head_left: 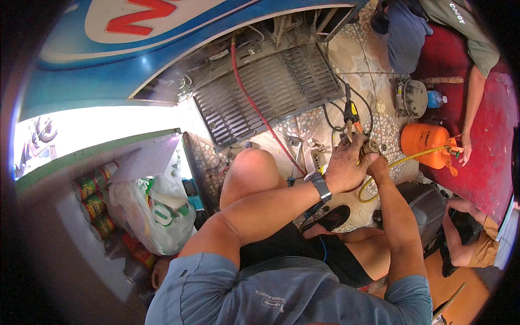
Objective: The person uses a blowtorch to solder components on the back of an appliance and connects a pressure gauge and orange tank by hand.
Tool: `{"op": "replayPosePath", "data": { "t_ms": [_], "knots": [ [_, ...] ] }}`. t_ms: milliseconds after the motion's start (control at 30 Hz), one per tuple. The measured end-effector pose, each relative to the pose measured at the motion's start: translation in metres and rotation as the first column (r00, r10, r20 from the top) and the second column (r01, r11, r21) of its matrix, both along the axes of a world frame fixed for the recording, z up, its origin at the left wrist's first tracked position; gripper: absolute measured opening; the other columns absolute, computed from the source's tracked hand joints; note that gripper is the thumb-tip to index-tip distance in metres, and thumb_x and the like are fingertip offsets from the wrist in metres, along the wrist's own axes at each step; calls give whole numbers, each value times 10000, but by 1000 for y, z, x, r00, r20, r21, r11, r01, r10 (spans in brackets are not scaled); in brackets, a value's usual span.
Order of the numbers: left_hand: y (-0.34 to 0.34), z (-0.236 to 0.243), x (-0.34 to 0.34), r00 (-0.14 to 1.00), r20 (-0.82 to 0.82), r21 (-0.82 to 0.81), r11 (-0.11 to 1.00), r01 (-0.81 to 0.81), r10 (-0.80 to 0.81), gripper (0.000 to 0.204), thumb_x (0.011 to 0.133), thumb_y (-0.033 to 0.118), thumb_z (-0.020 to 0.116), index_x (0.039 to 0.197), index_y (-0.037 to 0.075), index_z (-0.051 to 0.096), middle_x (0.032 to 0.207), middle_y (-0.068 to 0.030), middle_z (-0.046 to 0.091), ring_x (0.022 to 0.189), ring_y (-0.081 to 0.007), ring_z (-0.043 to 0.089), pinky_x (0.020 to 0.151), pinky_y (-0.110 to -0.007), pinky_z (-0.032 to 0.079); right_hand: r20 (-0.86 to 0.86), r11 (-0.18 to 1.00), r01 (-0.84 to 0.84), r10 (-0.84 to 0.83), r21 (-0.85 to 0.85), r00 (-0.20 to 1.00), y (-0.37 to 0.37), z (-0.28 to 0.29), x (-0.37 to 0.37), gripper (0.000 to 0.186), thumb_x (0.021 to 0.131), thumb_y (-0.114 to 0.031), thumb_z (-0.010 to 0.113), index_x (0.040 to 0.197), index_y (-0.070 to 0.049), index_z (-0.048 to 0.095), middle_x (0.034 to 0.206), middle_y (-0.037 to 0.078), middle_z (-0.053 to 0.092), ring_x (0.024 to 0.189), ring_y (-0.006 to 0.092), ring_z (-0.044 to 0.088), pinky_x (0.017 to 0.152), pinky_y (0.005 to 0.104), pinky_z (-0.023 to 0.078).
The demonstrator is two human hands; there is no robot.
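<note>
Here, the round gauge (370,147) sits up in the air, between the two hands and over the stone floor (390,130). The left hand (348,161) has its fingers bent in on the gauge, with the thumb on the other side, so it seems to have hold of it. The right hand (376,163) is close under it, but its fingers are mostly hidden, and I can't tell how far open they are.

Some of the work looks done. The red hose (252,103) goes up to the machine (65,70), and the yellow hose (414,157) runs from the orange tank (425,145) toward the gauge. A co-worker's hand (466,151) is at the tank's top. What seems left is the gauge job, then picking up the tools (317,157). I can't tell if gas is flowing.
</note>
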State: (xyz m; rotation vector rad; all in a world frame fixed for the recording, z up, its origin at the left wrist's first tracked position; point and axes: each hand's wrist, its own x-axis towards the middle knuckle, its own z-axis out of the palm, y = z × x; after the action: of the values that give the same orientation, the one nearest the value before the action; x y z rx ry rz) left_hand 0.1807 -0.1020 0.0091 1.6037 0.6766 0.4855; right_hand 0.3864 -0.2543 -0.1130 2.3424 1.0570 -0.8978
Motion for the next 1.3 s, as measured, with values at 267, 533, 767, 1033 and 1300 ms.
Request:
{"op": "replayPosePath", "data": {
  "t_ms": [267, 533, 767, 1033, 1300],
  "knots": [
    [0, -1, -4, 1000, -20, 5, 1000, -5, 6, 526, 996, 460, 582, 1305, 39, 510, 1096, -288, 642, 1019, -490, 603, 879, -551, 470, 38, 999, 1, 1, -43, 999, 22, 32, -17, 644, 863, -429, 742, 1324, -7, 584, 1365, 228, 549, 1220, 417, 613, 1026, 475, 503],
    [-4, -5, 5, 999, -18, 38, 999, -28, 29, 508, 1009, 434, 570, 1318, 36, 509, 1124, -294, 646, 1080, -490, 594, 915, -538, 471, 48, 1000, -4, 3, 28, 999, 20, 40, -16, 489, 900, -380, 676, 1213, -5, 651, 1291, 240, 586, 1159, 430, 646, 975, 486, 530],
    [-5, -3, 8, 1000, -9, -3, 1000, -9, 9, 513, 1007, 439, 572, 1312, 30, 513, 1134, -292, 646, 1088, -491, 592, 931, -533, 469, 82, 998, -64, 64, -4, 995, 20, 32, -9, 438, 927, -352, 608, 1192, -7, 660, 1274, 249, 592, 1120, 429, 664, 953, 481, 542],
    [-3, -5, 3, 999, -27, -2, 999, -35, 35, 545, 1001, 473, 572, 1297, 17, 523, 1135, -307, 621, 1105, -497, 578, 939, -531, 465, 60, 996, -65, 61, 66, 996, 20, 30, -16, 472, 930, -408, 594, 1176, -14, 676, 1249, 255, 609, 1108, 446, 666, 954, 504, 540],
    [16, -10, 3, 997, -33, -69, 996, 63, -65, 645, 1003, 510, 551, 1335, -43, 540, 1195, -312, 640, 1154, -447, 601, 986, -495, 462, -10, 990, 92, -93, -105, 996, 41, 42, -21, 471, 956, -436, 569, 1163, -43, 727, 1278, 271, 648, 1180, 434, 644, 981, 511, 532]
  ]
}}
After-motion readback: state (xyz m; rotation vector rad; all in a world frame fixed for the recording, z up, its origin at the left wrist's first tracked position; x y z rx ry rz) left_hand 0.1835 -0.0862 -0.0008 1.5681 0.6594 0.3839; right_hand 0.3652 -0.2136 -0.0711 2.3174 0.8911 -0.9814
